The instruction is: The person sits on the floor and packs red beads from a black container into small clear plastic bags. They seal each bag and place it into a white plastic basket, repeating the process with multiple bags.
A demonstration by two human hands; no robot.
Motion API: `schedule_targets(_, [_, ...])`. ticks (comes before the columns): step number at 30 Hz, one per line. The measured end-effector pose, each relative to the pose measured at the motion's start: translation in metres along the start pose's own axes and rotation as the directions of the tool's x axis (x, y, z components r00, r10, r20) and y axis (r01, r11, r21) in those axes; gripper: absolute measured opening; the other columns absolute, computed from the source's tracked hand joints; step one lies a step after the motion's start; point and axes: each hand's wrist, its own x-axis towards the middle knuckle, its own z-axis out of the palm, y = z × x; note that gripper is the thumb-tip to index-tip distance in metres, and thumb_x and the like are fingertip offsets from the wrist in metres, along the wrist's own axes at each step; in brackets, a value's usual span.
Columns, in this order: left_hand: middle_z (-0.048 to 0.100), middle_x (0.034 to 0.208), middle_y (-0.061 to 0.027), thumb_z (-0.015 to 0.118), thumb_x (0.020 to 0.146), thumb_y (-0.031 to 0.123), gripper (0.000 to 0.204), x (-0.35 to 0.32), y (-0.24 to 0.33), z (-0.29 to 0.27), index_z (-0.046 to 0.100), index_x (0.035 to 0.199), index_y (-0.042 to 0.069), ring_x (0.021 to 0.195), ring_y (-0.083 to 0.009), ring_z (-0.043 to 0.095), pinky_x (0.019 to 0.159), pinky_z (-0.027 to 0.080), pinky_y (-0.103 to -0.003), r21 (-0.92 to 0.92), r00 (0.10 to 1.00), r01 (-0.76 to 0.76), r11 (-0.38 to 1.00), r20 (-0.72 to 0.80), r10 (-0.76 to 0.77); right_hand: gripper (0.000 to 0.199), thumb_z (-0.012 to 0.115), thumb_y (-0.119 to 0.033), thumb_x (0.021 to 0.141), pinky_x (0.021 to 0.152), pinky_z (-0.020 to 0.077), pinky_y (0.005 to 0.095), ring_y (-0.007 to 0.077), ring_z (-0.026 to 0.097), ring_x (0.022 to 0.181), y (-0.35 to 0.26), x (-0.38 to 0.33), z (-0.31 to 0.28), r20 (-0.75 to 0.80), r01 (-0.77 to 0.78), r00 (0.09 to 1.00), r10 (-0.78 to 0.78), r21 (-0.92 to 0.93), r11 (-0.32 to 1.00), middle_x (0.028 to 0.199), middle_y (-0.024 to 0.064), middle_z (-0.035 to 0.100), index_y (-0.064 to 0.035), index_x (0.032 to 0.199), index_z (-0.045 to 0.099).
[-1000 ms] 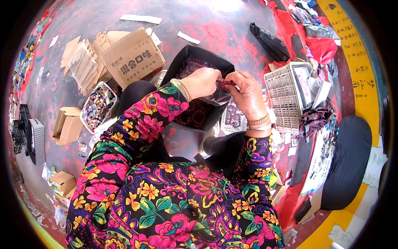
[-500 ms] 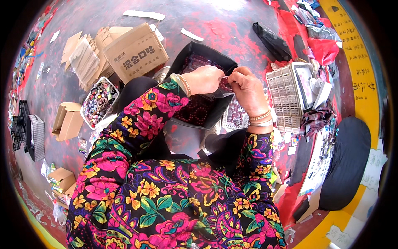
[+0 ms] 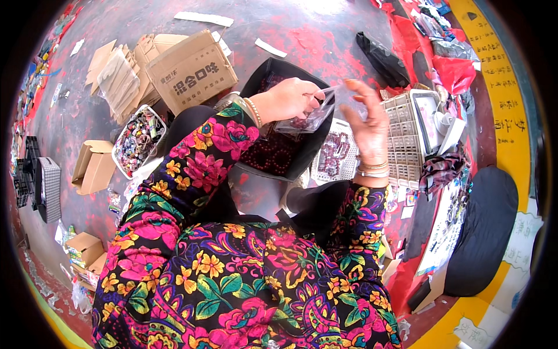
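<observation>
Floor (image 3: 325, 35) is showing grey concrete, blotched with red paint, under me. A printed cardboard box (image 3: 192, 72) is sitting on it ahead-left, flattened cartons (image 3: 119, 78) leaning just beside. A white basket of mixed coloured bits (image 3: 138, 139) is resting near my left knee, an open small carton (image 3: 93, 167) beside it. White paper strips (image 3: 203, 18) are lying further out. A black bag (image 3: 382, 58) is lying ahead-right.

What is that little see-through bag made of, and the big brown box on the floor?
The small bag pinched in the left hand looks like thin clear plastic: it is shiny, crinkled, and dark red pieces show through it. The brown box looks like matte corrugated cardboard, judging by its dull tan faces and folded flaps. The right hand is spread open beside the bag.
</observation>
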Motion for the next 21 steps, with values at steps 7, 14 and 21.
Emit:
schedule_targets(7, [0.062, 0.103, -0.0143, 0.044, 0.094, 0.018, 0.028, -0.003, 0.006, -0.011, 0.054, 0.113, 0.0, 0.095, -0.0212, 0.062, 0.074, 0.052, -0.031, -0.317, 0.993, -0.034, 0.948, 0.1, 0.069, 0.07, 0.073, -0.012, 0.071, 0.099, 0.0314, 0.0321, 0.0202, 0.043, 0.12, 0.02, -0.004, -0.028, 0.192, -0.444, 0.896, 0.401, 0.437, 0.782, 0.126, 0.0117, 0.05, -0.0045, 0.132, 0.039])
schedule_targets(14, [0.063, 0.101, -0.0139, 0.044, 0.094, 0.021, 0.031, -0.014, 0.021, -0.02, 0.053, 0.114, -0.001, 0.093, -0.0226, 0.064, 0.057, 0.051, -0.024, -0.486, 0.995, -0.072, 0.871, 0.02, 0.093, 0.025, 0.066, -0.004, 0.078, 0.075, 0.0452, 0.0231, 0.0136, 0.059, 0.087, 0.02, -0.006, -0.009, 0.536, -0.642, 0.754, 0.38, 0.481, 0.597, 0.097, 0.0078, 0.064, -0.0014, 0.103, 0.061])
schedule_targets(21, [0.06, 0.107, -0.0035, 0.06, 0.087, 0.027, 0.035, -0.014, 0.018, -0.024, 0.054, 0.114, 0.005, 0.095, -0.0116, 0.057, 0.076, 0.046, -0.026, -0.466, 0.979, -0.18, 0.866, -0.174, 0.11, 0.018, 0.063, -0.008, 0.082, 0.065, 0.0466, 0.0248, 0.0141, 0.061, 0.072, 0.021, -0.004, 0.001, 0.469, -0.629, 0.752, 0.462, 0.72, 0.292, 0.09, 0.0099, 0.067, 0.0007, 0.098, 0.063])
